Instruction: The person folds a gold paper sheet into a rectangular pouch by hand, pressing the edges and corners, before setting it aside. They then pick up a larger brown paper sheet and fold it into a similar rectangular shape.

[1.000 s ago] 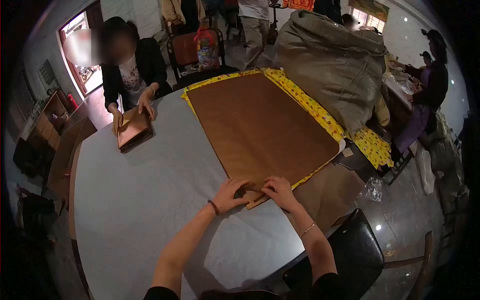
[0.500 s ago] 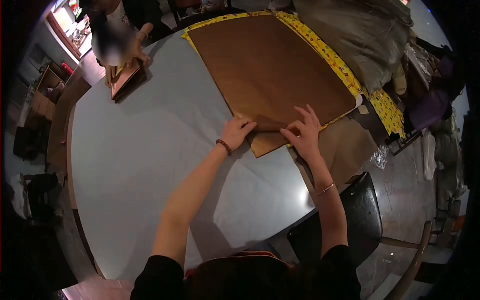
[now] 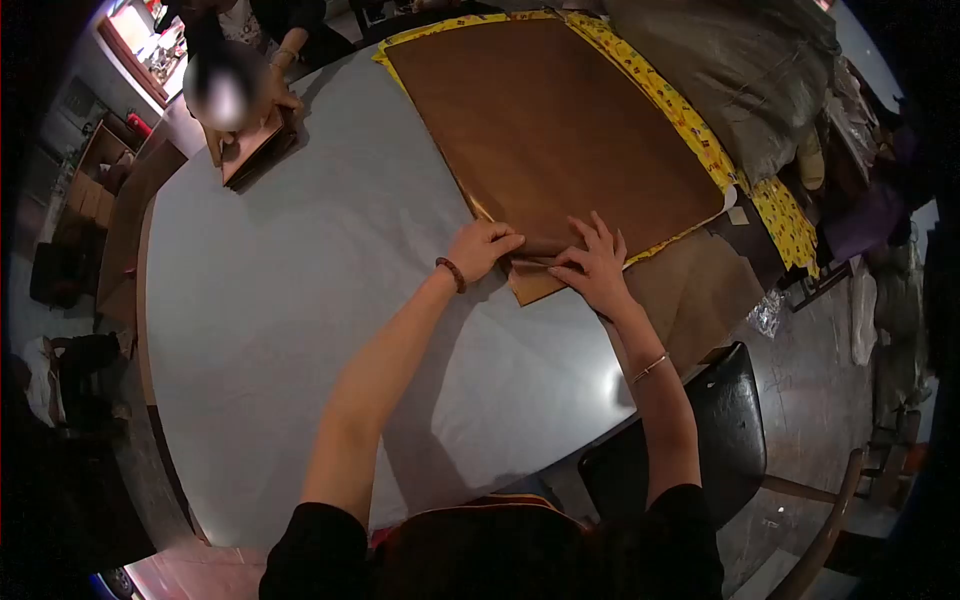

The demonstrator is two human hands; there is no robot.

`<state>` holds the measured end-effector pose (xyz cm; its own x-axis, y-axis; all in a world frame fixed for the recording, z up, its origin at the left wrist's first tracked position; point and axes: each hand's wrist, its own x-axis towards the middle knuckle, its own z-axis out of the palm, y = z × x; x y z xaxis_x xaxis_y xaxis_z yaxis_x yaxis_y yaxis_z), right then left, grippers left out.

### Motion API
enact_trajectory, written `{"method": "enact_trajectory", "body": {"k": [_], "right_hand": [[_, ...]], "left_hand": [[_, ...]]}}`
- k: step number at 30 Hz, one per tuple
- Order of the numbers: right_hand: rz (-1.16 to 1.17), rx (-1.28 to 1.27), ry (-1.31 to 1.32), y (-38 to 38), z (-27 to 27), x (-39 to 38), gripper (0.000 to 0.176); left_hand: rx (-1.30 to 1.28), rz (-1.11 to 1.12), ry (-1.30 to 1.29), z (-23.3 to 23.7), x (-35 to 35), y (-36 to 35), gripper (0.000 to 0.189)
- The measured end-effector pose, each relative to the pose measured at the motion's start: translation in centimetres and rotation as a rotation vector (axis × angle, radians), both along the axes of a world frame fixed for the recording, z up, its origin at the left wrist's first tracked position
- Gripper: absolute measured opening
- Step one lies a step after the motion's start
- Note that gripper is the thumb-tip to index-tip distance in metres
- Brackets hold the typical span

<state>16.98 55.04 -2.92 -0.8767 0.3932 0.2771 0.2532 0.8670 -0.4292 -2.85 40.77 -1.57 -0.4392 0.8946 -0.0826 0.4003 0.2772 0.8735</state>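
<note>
A large stack of brown paper sheets (image 3: 570,130) lies on the table, with yellow patterned sheeting (image 3: 660,80) showing beyond its edges. At its near corner, my left hand (image 3: 482,250) is closed, thumb and forefinger pinching the edge of the brown paper. Just to the right, my right hand (image 3: 598,270) has its thumb and forefinger together at a folded lip of the same paper, its other fingers raised and spread. Below the two hands a lighter brown flap (image 3: 538,286) sticks out over the grey tabletop. What lies under the fingertips is partly hidden.
Across the grey-covered table (image 3: 290,310), another person's hands (image 3: 284,98) hold a folded brown paper piece (image 3: 255,150). A black chair (image 3: 690,430) stands at the near right. Grey plastic sheeting (image 3: 740,70) is heaped at the far right, and brown paper (image 3: 690,300) hangs over the right edge.
My right hand has moved slightly left, closer to my left hand, and its fingers lie lower over the folded lip. The view has shifted a little.
</note>
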Motion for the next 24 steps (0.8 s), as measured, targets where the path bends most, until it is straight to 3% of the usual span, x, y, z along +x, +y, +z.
{"method": "enact_trajectory", "body": {"k": [3, 5, 9, 11, 13, 15, 18, 21, 24], "right_hand": [[-0.021, -0.024, -0.042, 0.1, 1.1, -0.3, 0.022], [-0.03, -0.074, -0.045, 0.3, 1.4, -0.6, 0.022], [-0.023, -0.204, -0.017, 0.9, 2.0, -1.2, 0.022], [-0.023, -0.203, -0.013, 0.9, 2.3, -1.4, 0.022], [-0.026, -0.202, -0.009, 0.7, 2.4, -1.5, 0.022], [-0.109, -0.245, 0.248, 0.4, 2.4, -1.5, 0.02], [-0.169, -0.189, 0.426, 0.5, 2.5, -0.1, 0.019], [-0.139, -0.049, 0.297, -0.7, 2.5, 1.2, 0.02], [-0.076, 0.066, 0.152, -0.7, 0.7, 1.4, 0.027]], "left_hand": [[-0.07, -0.084, -0.09, -0.5, -0.8, -0.2, 0.033], [0.186, -0.156, -0.042, -1.2, -0.9, -1.0, 0.033], [0.103, -0.25, 0.126, -1.3, -1.3, -1.3, 0.044], [0.235, -0.115, 0.11, -2.0, -0.3, -0.8, 0.036], [0.193, -0.033, 0.103, -3.3, 0.0, 0.0, 0.032], [0.028, 0.062, 0.037, 0.6, 1.2, -0.2, 0.027], [0.139, 0.068, -0.015, -0.8, 0.9, 0.3, 0.029], [0.17, 0.137, -0.139, -2.3, 0.7, 1.0, 0.032], [0.117, 0.12, -0.11, -0.5, 1.1, 0.6, 0.033]]}}
